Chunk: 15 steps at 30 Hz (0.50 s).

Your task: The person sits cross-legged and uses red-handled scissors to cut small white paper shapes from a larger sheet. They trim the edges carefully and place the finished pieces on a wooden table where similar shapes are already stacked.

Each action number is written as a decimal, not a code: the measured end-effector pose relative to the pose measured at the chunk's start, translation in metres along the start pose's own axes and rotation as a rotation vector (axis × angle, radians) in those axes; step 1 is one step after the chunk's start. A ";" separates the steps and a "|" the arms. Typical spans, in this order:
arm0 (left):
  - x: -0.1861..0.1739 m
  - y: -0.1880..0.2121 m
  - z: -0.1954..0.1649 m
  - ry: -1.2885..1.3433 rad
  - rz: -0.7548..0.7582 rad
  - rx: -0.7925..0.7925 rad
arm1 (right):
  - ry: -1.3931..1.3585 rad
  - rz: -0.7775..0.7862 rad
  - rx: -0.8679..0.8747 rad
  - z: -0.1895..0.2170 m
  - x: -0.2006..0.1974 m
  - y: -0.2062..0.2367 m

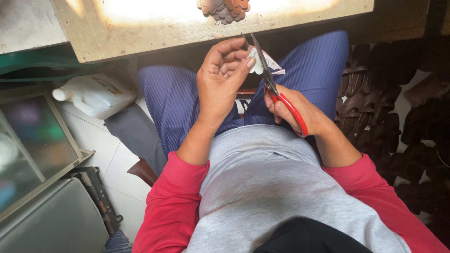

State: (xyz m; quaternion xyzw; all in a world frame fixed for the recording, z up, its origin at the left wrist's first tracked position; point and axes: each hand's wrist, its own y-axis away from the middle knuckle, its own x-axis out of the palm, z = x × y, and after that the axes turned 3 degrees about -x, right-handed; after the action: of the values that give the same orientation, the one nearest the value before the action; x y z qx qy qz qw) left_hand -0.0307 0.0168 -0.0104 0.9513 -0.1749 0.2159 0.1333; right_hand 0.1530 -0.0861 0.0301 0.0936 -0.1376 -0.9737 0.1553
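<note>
My left hand [222,77] is raised over my lap, its thumb and fingers pinching a small pale scalloped piece of material [258,63] with a printed scrap behind it. My right hand [293,112] grips red-handled scissors [276,86], fingers through the loops. The dark blades point up and away, open around the pale piece just right of my left thumb. Both hands sit over my blue striped trousers, just below the edge of a wooden worktable [140,33].
A heap of brown scalloped cut pieces [225,8] lies on the worktable's far edge. A white plastic jug [96,96] lies on the tiled floor at left, beside a glass-topped case [33,140]. Dark brown strappy pieces [370,103] are piled at right.
</note>
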 end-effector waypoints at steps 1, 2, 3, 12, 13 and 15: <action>0.001 0.000 0.000 -0.009 -0.001 -0.001 | -0.022 0.013 -0.026 0.000 -0.002 0.000; 0.000 0.000 0.000 -0.018 -0.003 -0.001 | -0.044 0.027 -0.052 -0.001 -0.002 -0.001; 0.000 0.000 0.000 -0.028 -0.005 -0.001 | -0.066 0.041 -0.079 -0.001 -0.003 -0.001; -0.002 -0.002 -0.006 -0.055 -0.013 -0.026 | 0.001 0.020 -0.006 0.000 -0.001 -0.001; -0.002 -0.002 -0.006 -0.057 -0.012 -0.025 | 0.012 0.016 -0.001 0.000 -0.002 -0.001; -0.002 -0.003 -0.007 -0.061 -0.011 -0.022 | 0.033 0.008 0.008 0.000 -0.001 -0.002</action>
State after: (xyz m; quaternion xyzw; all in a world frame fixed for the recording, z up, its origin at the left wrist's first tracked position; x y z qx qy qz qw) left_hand -0.0336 0.0219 -0.0057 0.9569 -0.1759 0.1840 0.1394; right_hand 0.1539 -0.0840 0.0298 0.1099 -0.1394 -0.9708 0.1612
